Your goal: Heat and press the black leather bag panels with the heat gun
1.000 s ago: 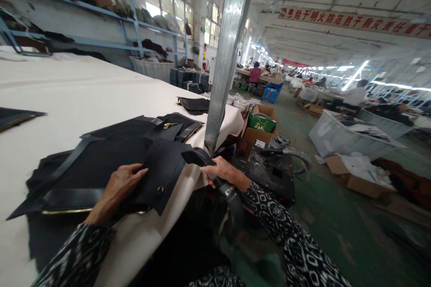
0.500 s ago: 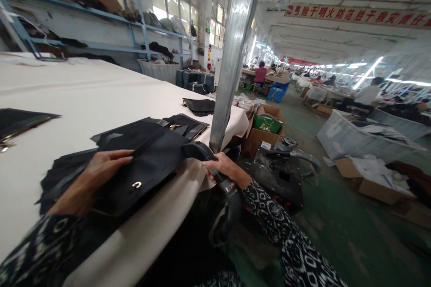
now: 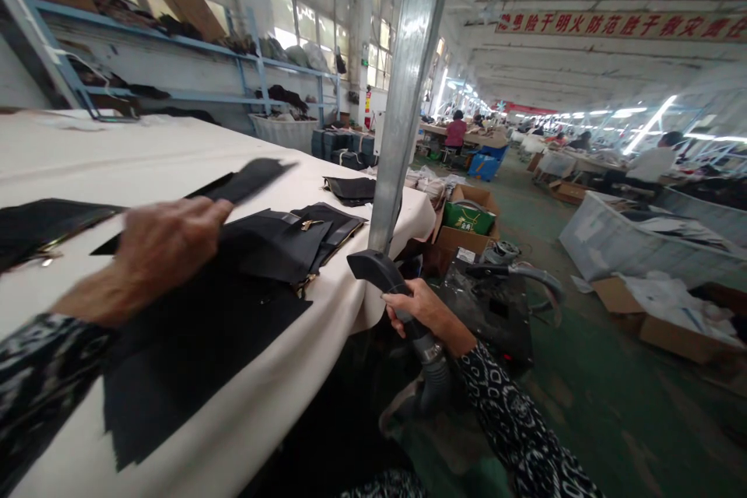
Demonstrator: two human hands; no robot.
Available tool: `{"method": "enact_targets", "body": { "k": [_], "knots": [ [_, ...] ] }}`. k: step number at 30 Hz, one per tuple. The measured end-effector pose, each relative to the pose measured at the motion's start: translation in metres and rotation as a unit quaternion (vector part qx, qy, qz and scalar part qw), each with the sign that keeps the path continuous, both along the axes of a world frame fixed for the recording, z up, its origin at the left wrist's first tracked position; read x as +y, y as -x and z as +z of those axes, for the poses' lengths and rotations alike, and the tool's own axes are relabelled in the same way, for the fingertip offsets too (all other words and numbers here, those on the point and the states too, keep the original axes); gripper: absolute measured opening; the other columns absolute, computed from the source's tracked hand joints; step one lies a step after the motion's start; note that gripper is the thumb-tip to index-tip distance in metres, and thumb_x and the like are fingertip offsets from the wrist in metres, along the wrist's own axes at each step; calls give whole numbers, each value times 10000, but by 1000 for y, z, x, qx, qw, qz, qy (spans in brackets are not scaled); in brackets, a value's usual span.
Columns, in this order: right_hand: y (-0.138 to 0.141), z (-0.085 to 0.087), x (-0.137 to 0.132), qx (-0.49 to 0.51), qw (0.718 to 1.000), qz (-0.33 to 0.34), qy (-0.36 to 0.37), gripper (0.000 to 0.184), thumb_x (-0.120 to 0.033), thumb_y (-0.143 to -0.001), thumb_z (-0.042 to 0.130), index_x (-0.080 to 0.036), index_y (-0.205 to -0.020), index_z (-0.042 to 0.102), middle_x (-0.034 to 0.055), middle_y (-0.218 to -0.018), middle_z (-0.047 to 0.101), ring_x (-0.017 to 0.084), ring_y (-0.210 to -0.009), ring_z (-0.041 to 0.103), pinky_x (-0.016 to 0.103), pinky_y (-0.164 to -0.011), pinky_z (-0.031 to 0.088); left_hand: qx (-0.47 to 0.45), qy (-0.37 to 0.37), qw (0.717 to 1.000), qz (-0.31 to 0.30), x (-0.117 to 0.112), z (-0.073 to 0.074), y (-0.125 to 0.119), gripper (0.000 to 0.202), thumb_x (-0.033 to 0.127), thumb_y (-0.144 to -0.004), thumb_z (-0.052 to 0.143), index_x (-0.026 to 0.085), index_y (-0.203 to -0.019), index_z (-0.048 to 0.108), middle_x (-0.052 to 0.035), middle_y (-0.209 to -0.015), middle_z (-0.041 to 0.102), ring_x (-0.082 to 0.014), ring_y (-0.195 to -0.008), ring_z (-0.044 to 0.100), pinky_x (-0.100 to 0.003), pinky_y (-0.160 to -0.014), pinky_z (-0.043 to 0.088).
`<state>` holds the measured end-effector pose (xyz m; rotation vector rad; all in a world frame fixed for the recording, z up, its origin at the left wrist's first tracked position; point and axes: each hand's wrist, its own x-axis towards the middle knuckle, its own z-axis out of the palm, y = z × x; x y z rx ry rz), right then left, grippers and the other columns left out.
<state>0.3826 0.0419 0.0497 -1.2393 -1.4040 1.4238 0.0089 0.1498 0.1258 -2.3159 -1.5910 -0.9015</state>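
My left hand (image 3: 169, 253) is closed on a black fabric piece (image 3: 250, 179), which is lifted above the table and smeared by motion. Under it lies a stack of black fabric pieces (image 3: 204, 358), with more black pieces with gold zippers (image 3: 285, 241) just behind. My right hand (image 3: 423, 311) wraps round the black handle of a vacuum hose (image 3: 382, 268). Its angled nozzle points left, just off the table's front edge, apart from the fabric. From the handle a grey ribbed hose (image 3: 433, 381) hangs down beside my sleeve.
A metal post (image 3: 402, 109) rises at the corner of the white-covered table (image 3: 315, 373). Another black piece with a zipper (image 3: 52, 226) lies at left. Right of the post are a cardboard box with a green bag (image 3: 467, 218), a black machine (image 3: 484, 311) and a white bin (image 3: 630, 241).
My left hand has lifted a black piece off the stack, raising and turning it. My right hand has drawn the vacuum nozzle away from the fabric, to the right.
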Motion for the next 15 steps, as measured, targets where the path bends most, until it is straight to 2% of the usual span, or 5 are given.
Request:
{"method": "enact_targets", "body": {
  "k": [3, 6, 7, 10, 15],
  "knots": [
    [0, 0, -15, -4, 1000, 6, -7, 374, -482, -804, 712, -132, -749, 593, 6, -601, 601, 111, -432, 542, 234, -415, 464, 249, 44, 961, -112, -26, -65, -47, 347, 79, -915, 397, 96, -1107, 685, -122, -866, 676, -245, -809, 625, -349, -725, 415],
    [2, 6, -31, -19, 1000, 21, -6, 338, -446, -811, 712, -132, -773, 593, 1, -608, 604, 105, -435, 545, 222, -423, 457, 256, 79, 949, -167, -55, -131, -77, 409, 2, -847, 437, 130, -1136, 697, -134, -989, 715, -228, -805, 654, -353, -731, 468],
    [2, 8, -35, -27, 999, 28, 0, 331, -436, -809, 717, -132, -772, 589, -2, -608, 603, 102, -437, 546, 219, -428, 456, 251, 83, 953, -150, -64, -147, -81, 438, -13, -845, 414, 128, -1151, 695, -136, -1000, 716, -234, -821, 660, -360, -737, 476],
    [3, 14, -42, -48, 998, 42, 17, 334, -432, -810, 720, -136, -759, 575, -11, -590, 595, 95, -442, 542, 213, -449, 458, 216, 75, 968, -104, -88, -172, -75, 422, 47, -896, 379, 134, -1162, 695, -126, -940, 706, -255, -838, 655, -372, -740, 487],
    [4, 10, -33, -65, 996, 36, 42, 350, -439, -781, 739, -141, -724, 564, -15, -562, 590, 93, -436, 538, 209, -450, 454, 58, -40, 997, 12, -117, -181, -38, 314, 240, -951, 395, 167, -1006, 696, -147, -985, 678, -285, -906, 632, -376, -764, 503]
  ]
}}
